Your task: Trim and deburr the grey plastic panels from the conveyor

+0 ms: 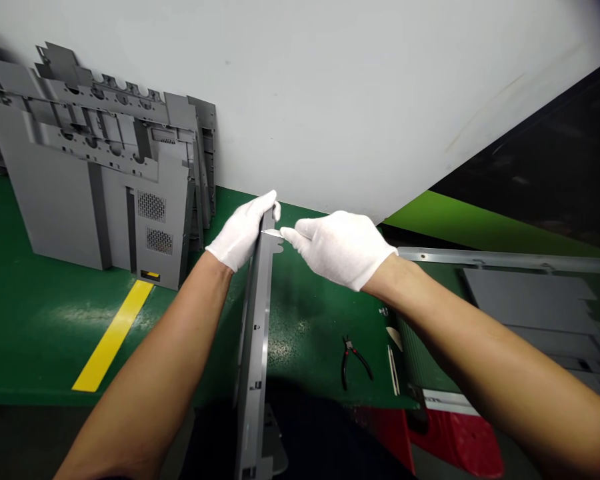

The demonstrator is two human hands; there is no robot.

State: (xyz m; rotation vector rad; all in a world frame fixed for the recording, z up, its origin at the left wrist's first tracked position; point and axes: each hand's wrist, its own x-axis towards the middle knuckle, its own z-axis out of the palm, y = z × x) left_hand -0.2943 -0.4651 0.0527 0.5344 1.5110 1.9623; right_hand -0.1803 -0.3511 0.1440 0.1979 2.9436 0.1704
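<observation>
Left hand (243, 230) grips one grey metal panel (254, 347), right hand (343, 250) pinches one white tab (273, 233).

lower end of the grey sheet-metal panel (254, 347) runs off the bottom edge of the frame; its top is partly hidden by the gloved left hand (240, 230). small bright piece (273, 233) at the gloved right hand (340, 250): too small to tell. stack of grey panels (90, 160) cut off at left edge. flat grey panel (530, 300) cut off at right edge. red object (455, 443) cut off at bottom right, kind unclear. pale strips (393, 370) at lower right of centre: too small to tell.
</observation>
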